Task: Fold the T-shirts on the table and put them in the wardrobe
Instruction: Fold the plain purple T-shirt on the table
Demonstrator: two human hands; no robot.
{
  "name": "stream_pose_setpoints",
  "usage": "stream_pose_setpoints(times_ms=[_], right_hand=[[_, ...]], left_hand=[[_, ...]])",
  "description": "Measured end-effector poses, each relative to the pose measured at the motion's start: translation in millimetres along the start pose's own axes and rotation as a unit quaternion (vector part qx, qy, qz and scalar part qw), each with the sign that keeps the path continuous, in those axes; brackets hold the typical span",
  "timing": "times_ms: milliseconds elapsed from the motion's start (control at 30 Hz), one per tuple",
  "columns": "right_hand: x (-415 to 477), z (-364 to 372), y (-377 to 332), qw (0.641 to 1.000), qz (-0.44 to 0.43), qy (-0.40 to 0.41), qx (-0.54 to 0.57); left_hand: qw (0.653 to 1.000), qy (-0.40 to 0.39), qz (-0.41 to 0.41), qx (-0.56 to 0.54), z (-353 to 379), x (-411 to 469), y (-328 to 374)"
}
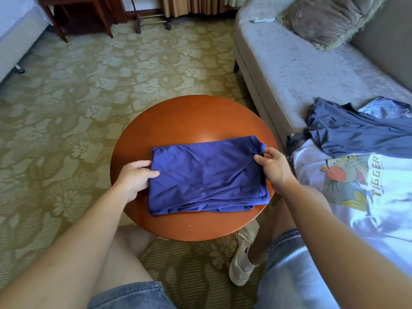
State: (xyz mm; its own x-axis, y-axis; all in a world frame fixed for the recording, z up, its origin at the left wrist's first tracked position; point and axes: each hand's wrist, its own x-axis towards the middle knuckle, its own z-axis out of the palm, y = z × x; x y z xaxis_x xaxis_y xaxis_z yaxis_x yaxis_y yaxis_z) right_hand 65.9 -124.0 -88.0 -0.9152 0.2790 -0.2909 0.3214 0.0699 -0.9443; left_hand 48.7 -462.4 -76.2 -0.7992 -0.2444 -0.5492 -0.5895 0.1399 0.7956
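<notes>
At the 9 o'clock edge of the blue T-shirt (207,177), the left hand (136,177) pinches the cloth with the thumb on top, probably to steady that side. The shirt lies folded in a rectangle on the round table (191,117), toward 6 o'clock and within easy reach. The right hand (274,166) pinches its 2 o'clock corner, likely for another fold. At 3 o'clock, a grey shirt (356,134) and a white shirt (347,210) lie unfolded on the sofa (289,70).

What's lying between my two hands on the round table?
The folded blue T-shirt fills that gap; the left hand grips one edge, the right hand pinches the other, in the head view.
</notes>
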Motion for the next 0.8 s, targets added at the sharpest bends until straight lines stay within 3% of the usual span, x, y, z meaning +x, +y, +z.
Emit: stream_pose_setpoints(times_ms=[200,367,600,800], right_hand=[[-38,-34,-21,0.997,-0.052,0.035,0.045],[-77,-99,-45,0.986,-0.086,0.123,0.071],[-180,-230,-49,0.947,-0.107,0.286,0.099],[-285,-324,4,0.91,-0.033,0.402,0.098]], left_hand=[[0.996,-0.038,0.083,0.012,23,-29,22],[0.982,-0.105,0.157,0.013,71,-70,60],[0.93,-0.268,0.249,0.033,187,-158,97],[0.878,-0.395,0.258,0.082,299,-251,59]])
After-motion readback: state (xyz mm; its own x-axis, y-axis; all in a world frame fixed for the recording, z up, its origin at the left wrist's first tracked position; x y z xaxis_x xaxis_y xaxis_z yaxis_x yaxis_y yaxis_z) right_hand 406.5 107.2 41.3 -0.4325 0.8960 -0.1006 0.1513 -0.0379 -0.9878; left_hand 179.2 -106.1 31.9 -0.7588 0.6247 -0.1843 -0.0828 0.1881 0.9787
